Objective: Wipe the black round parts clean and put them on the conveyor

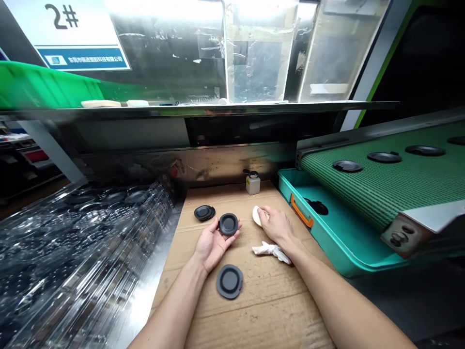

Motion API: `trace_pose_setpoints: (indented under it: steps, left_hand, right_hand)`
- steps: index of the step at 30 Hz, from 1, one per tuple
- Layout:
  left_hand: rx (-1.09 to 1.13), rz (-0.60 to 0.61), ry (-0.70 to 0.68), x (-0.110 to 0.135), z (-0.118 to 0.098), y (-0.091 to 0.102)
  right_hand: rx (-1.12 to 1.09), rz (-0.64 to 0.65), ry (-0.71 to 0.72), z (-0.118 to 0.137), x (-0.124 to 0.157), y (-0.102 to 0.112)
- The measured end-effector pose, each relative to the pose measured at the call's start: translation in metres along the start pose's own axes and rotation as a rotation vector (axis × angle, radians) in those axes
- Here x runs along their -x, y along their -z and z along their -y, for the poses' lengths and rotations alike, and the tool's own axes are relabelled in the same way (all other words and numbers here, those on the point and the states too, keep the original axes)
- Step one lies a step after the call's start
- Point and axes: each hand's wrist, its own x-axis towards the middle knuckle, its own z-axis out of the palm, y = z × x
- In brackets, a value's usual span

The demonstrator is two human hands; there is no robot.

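A sheet of cardboard point(254, 310) lies in front of me, with stacked plastic trays point(90, 242) to its left and a tray point(345, 247) to its right, under the end of a conveyor belt point(385, 179) carrying round rubber discs point(384, 157). On the cardboard, a small bottle point(253, 184) stands near the far edge and a stack of discs point(204, 213) lies just behind my left grip point(212, 245), which holds one disc point(228, 224). Another disc point(229, 281) lies nearer me. My right grip point(276, 224) is on a pad point(257, 215), with a crumpled cloth point(271, 252) just before it
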Motion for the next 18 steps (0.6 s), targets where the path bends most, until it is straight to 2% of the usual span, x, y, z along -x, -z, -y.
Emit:
trace_pose_setpoints:
  steps: [7, 11, 14, 18]
  left_hand:
    - [0.063, 0.160, 0.113, 0.009, -0.004, -0.006]
    - [-0.003, 0.181, 0.116, 0.012, -0.002, -0.011]
    - [-0.169, 0.134, -0.034, 0.014, 0.002, -0.013]
    - [-0.551, 0.019, -0.432, 0.013, 0.013, -0.014]
  right_hand:
    - [-0.007, 0.051, -0.021, -0.005, -0.004, -0.006]
    - [0.012, 0.058, -0.033, -0.005, -0.004, -0.005]
    - [0.030, 0.075, -0.043, -0.005, -0.004, -0.005]
    - [0.031, 0.072, -0.023, -0.006, -0.004, -0.007]
